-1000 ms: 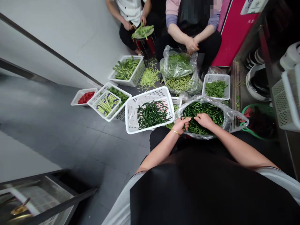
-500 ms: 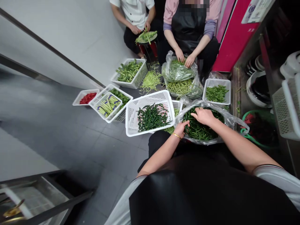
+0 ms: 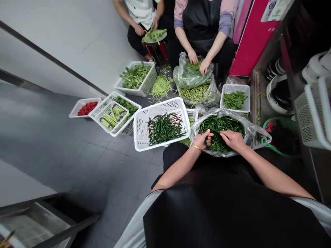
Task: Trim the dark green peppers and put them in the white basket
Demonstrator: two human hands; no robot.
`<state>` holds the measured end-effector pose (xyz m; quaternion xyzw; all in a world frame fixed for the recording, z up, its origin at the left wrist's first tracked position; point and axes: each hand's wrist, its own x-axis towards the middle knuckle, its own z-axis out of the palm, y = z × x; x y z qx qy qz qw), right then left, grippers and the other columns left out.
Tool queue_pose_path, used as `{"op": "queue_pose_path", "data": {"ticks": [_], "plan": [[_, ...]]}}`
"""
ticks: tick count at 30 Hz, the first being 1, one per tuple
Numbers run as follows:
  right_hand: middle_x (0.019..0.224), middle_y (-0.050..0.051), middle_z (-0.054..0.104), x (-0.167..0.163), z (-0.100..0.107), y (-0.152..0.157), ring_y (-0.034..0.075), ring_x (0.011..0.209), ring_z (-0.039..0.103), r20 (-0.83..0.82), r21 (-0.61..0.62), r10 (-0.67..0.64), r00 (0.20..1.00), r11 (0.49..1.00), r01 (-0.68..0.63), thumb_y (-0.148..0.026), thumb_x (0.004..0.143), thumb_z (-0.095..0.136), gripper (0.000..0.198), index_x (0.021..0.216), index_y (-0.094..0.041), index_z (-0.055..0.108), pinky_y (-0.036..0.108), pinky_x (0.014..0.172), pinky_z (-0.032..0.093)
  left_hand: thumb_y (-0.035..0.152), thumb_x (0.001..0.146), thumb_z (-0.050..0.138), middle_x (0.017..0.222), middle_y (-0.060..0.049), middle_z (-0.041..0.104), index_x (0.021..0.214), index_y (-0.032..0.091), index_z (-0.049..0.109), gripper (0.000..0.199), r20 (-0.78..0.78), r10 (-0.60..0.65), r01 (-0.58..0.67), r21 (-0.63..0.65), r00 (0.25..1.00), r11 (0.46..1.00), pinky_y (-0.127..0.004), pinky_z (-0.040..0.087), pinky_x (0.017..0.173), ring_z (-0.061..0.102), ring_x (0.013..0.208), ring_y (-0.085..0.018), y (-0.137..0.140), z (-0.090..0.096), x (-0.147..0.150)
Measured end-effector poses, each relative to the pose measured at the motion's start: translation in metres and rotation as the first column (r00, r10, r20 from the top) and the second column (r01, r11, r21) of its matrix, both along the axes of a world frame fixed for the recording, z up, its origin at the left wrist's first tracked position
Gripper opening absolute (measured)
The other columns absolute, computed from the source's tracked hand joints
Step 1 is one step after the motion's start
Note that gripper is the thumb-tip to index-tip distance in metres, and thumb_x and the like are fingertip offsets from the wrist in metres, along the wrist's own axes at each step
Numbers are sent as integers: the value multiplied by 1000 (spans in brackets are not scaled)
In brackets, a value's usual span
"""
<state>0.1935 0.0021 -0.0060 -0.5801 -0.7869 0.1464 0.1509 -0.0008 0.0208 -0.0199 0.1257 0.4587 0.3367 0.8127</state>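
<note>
In front of me a clear plastic bag (image 3: 249, 129) stands open, full of long dark green chili peppers (image 3: 218, 146). Over its left side is my left hand (image 3: 203, 140), with a gold bracelet at the wrist; its thumb and forefinger are pinched on a chili pepper. My right hand (image 3: 233, 140) is closed above the middle of the bag, fingertips pinching the same pepper or its stem; the dark heap behind makes the exact piece hard to see. To the left, a white perforated basket (image 3: 141, 129) holds more loose green chili peppers (image 3: 165, 129).
Two people sit opposite, one with hands (image 3: 204, 65) in a bag of green stalks (image 3: 195, 94). White baskets hold leafy greens (image 3: 235, 100), lettuce-like stems (image 3: 136, 75), bundled stalks (image 3: 113, 116) and red peppers (image 3: 87, 108). A green basin (image 3: 278, 151) and metal shelving stand right.
My right hand has drawn back from the top of the heap toward me, and its fingers have closed. My left hand has lifted slightly, nearer the right. The view has shifted a little.
</note>
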Motion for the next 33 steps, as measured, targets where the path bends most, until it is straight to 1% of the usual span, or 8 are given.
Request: {"op": "queue_pose_path", "data": {"ticks": [10,12,14,17,22,26,29,33], "plan": [[91,11,73,-10,-3,-43,20,81,68,-258,-116,64,964,989,-96,-47,93,47,42,109,-17,72,32,78,51,38,66,82,45,10,34,78,11,62,36,40,-100,96,77,994,992,-16,16,39,25,35,-1,-6,-1,9],[88,9,72,-9,1,-37,19,75,67,-432,-316,-32,901,942,-118,-54,89,51,46,108,-18,71,32,72,53,36,64,82,45,10,36,78,12,61,35,38,-72,65,144,997,987,-17,17,39,26,35,-2,-7,1,8],[81,8,71,-11,3,-28,18,67,66,-588,-527,-223,778,835,-159,-63,87,49,52,102,-17,69,30,62,54,37,62,84,45,9,39,80,13,61,38,45,-68,57,208,997,976,-17,19,39,29,36,-2,-9,3,7],[62,3,64,-22,3,-16,13,51,58,-664,-621,-371,649,757,-202,-68,79,55,52,76,-16,62,25,51,48,40,60,84,46,8,42,85,12,63,43,26,-110,100,262,994,960,-17,17,39,30,36,-2,-13,5,5],[44,-5,48,-29,12,-10,9,39,43,-618,-599,-225,753,755,-266,-64,77,57,49,57,-20,49,23,45,37,41,61,84,43,10,39,89,13,63,45,-70,-180,193,311,981,931,-18,15,38,28,34,-2,-15,10,-4],[51,-2,51,-15,36,-13,12,48,47,-507,-471,86,858,806,-359,-55,85,48,43,63,-19,57,25,53,38,40,58,85,41,10,38,81,15,58,43,-18,-303,292,323,953,900,-18,16,37,28,32,-2,-17,19,-6],[65,2,59,-6,55,-18,14,63,53,-450,-276,274,850,862,-424,-49,90,42,42,67,-19,60,26,64,41,43,61,82,39,11,33,83,16,58,42,148,-377,303,368,914,879,-18,16,36,25,30,-3,-21,25,-5],[64,1,59,-6,66,-25,13,59,53,-491,-331,274,827,819,-468,-51,94,37,46,72,-19,61,24,62,42,41,62,80,38,11,30,82,17,57,39,203,-385,304,340,900,890,-18,16,35,24,30,-3,-25,26,-4]]}}
